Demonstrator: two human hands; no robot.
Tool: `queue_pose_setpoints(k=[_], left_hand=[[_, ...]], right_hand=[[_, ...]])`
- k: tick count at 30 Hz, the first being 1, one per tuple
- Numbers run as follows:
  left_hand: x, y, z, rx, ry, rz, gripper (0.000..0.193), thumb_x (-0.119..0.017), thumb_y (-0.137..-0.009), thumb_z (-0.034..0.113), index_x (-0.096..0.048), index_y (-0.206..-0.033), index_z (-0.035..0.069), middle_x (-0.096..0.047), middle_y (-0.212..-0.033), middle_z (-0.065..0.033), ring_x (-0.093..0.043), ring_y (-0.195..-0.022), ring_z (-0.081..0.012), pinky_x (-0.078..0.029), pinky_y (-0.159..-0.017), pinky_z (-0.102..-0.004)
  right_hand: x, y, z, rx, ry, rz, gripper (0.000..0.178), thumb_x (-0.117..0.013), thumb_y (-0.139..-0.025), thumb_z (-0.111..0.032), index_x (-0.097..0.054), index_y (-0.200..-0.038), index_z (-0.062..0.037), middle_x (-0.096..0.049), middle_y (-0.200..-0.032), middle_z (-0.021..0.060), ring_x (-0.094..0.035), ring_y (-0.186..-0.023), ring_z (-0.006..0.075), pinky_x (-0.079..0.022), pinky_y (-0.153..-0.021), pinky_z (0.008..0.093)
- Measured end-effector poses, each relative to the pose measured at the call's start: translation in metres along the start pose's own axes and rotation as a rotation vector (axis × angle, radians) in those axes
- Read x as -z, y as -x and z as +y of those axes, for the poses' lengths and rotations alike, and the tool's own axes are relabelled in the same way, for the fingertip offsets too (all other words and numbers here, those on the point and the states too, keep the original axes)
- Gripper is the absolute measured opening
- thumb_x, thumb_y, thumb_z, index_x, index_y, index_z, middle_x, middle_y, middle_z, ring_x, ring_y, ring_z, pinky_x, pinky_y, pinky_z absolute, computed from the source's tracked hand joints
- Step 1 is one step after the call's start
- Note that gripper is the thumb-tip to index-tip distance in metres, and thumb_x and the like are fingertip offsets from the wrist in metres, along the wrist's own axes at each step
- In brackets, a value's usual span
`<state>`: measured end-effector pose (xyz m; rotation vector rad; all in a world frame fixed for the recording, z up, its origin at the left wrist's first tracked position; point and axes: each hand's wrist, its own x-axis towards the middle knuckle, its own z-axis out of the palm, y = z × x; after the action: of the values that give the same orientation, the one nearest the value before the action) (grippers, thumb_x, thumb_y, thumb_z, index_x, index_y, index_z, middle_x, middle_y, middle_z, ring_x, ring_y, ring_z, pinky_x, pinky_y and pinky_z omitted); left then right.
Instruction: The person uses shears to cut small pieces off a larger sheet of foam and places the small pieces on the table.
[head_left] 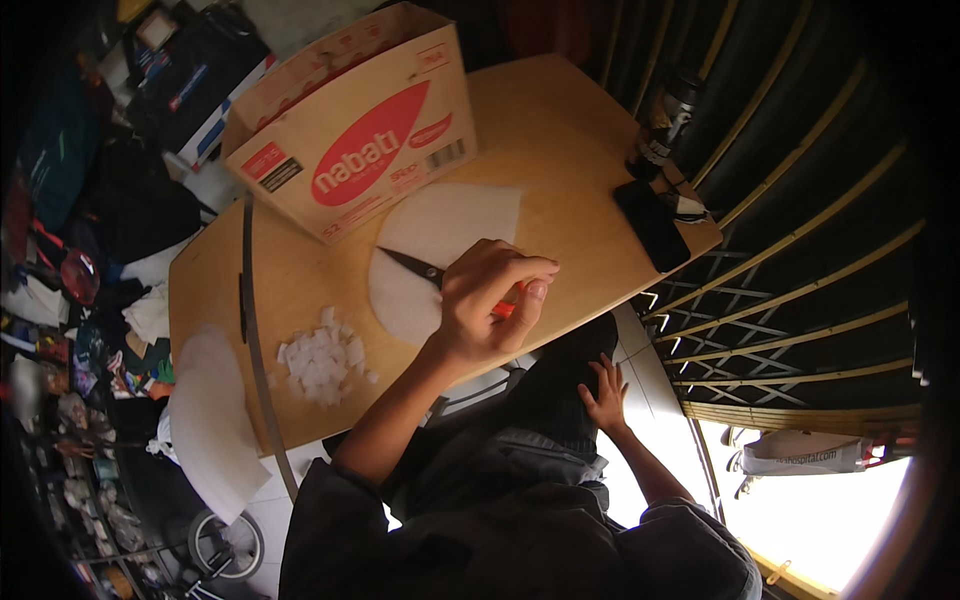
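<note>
My left hand [490, 300] is closed around the red-orange handles of a pair of scissors [412, 266]. Their dark blades point to the far left, over a white sheet [400, 300] with a rounded left edge that lies on the wooden table [570, 120]. Fingers and palm hide most of the handles. My right hand [604, 396] is off the table by my dark-clothed leg, its fingers spread and holding nothing. Left of the sheet, small white cut pieces [320, 362] form a loose pile.
An open cardboard box [350, 150] stands at the table's far left. A white sheet roll [208, 410] droops over the left edge. A black phone [652, 225] and a dark bottle [665, 125] are at the right, beside a folding metal gate [800, 240]. Clutter fills the far left.
</note>
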<state>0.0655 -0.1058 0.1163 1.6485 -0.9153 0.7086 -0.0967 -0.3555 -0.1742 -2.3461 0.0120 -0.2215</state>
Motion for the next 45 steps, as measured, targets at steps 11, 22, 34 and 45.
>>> queue_pose_setpoints(k=[11, 22, 34, 45], left_hand=[[-0.113, -0.02, -0.031, 0.104, 0.139, -0.231, 0.007, -0.066, -0.081, 0.003, -0.071, -0.085, 0.0, -0.071, -0.075, -0.0077, -0.067, -0.067, -0.0202, -0.051, -0.065, -0.0312], [0.035, 0.082, 0.033, 0.466, -0.128, 0.093, 0.017, -0.05, -0.082, -0.015, -0.059, -0.083, -0.001, -0.067, -0.085, -0.0126, -0.066, -0.072, -0.0189, -0.052, -0.065, -0.0292], [0.095, 0.163, 0.039, 0.642, -0.356, 0.053, 0.017, -0.056, -0.07, -0.012, -0.052, -0.074, 0.004, -0.056, -0.078, -0.0085, -0.056, -0.072, -0.024, -0.043, -0.064, -0.0338], [0.071, 0.154, 0.003, 0.562, -0.691, -0.269, 0.041, -0.067, -0.087, 0.028, -0.059, -0.124, 0.011, -0.052, -0.132, -0.0115, -0.049, -0.112, -0.0319, -0.037, -0.095, -0.0479]], right_hand=[[-0.017, -0.028, 0.009, -0.279, -0.109, -0.004, 0.048, -0.061, -0.091, -0.032, -0.05, -0.133, -0.0108, -0.021, -0.159, 0.0221, -0.022, -0.142, 0.0498, -0.022, -0.116, 0.0556], [-0.022, -0.015, 0.011, -0.137, -0.099, -0.016, 0.046, -0.056, -0.097, -0.031, -0.05, -0.137, -0.0085, -0.021, -0.159, 0.0234, -0.024, -0.143, 0.0476, -0.025, -0.115, 0.0552], [0.024, -0.15, -0.255, 0.452, 0.168, -0.073, 0.029, -0.071, -0.082, -0.01, -0.062, -0.109, -0.0032, -0.062, -0.106, 0.0143, -0.057, -0.104, 0.0312, -0.046, -0.089, 0.044], [0.016, -0.189, -0.272, 0.299, 0.39, -0.496, 0.049, -0.074, -0.082, -0.029, -0.059, -0.116, 0.0029, -0.067, -0.101, 0.0196, -0.07, -0.089, 0.0352, -0.055, -0.079, 0.0436]])
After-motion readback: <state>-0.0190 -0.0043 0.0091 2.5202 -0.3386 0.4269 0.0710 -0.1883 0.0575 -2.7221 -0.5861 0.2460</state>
